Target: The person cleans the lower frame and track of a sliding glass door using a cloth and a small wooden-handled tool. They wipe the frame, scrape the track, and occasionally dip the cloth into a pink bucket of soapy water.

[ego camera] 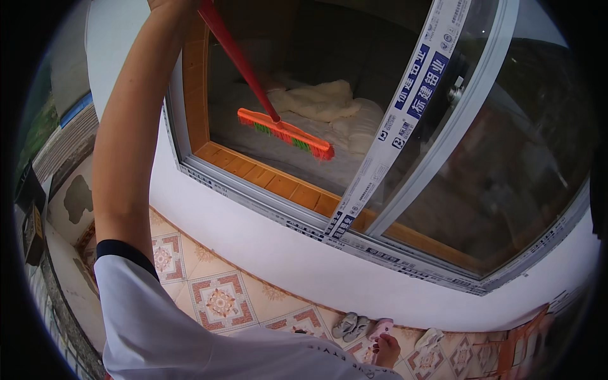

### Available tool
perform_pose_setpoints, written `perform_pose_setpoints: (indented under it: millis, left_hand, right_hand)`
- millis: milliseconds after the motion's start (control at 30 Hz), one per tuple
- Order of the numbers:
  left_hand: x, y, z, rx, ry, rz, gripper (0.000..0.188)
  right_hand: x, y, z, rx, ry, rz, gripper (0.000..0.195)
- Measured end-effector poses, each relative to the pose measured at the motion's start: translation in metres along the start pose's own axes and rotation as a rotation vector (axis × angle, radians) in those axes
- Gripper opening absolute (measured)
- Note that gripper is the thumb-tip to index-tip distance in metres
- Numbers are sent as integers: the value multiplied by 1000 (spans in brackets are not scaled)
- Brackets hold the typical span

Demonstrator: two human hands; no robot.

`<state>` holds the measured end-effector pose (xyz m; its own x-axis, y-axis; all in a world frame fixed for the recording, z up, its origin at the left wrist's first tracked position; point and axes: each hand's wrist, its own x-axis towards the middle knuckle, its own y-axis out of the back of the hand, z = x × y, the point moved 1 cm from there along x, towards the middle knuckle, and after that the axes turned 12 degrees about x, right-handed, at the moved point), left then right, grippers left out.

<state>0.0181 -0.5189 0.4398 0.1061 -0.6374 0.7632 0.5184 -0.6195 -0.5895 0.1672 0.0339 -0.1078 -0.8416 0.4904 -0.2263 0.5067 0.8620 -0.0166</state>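
Note:
My left arm reaches up along the left side, and my left hand [173, 3] is mostly cut off by the top edge. A broom's red handle [237, 59] comes down from that hand, whose fingers are out of sight. The broom head [287, 132], orange with red and green bristles, hangs in front of the dark opening of an aluminium-framed window. My right hand [388, 351] is low at the bottom, beside my white shirt, with its fingers curled. Whether anything small is between them cannot be made out.
The sliding window frame [403, 114] carries printed protective film. Behind it lie pale bedding [323, 99] and a wooden sill [270, 180]. Grey shoes [351, 327], a pink shoe [380, 327] and a white cloth-like item [430, 338] line the wall. An orange-brown rack or chair [525, 335] stands lower right.

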Motion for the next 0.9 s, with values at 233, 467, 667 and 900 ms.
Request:
perform_pose_setpoints:
  millis: [233, 467, 667, 900]
  left_hand:
    - [-103, -33, -144, 32, 325, -161, 33]
    - [-251, -67, -289, 253, 600, -322, 34]
    - [-391, -41, -401, 825, 1131, -887, 42]
    - [-471, -21, -397, 815, 1352, -703, 33]
  right_hand:
    - [-37, -4, 22, -92, -117, -22, 24]
    - [-66, 17, 85, -311, -291, 38, 30]
    - [-84, 1, 87, -294, -390, 128, 29]
    - [-99, 7, 94, -290, -451, 210, 27]
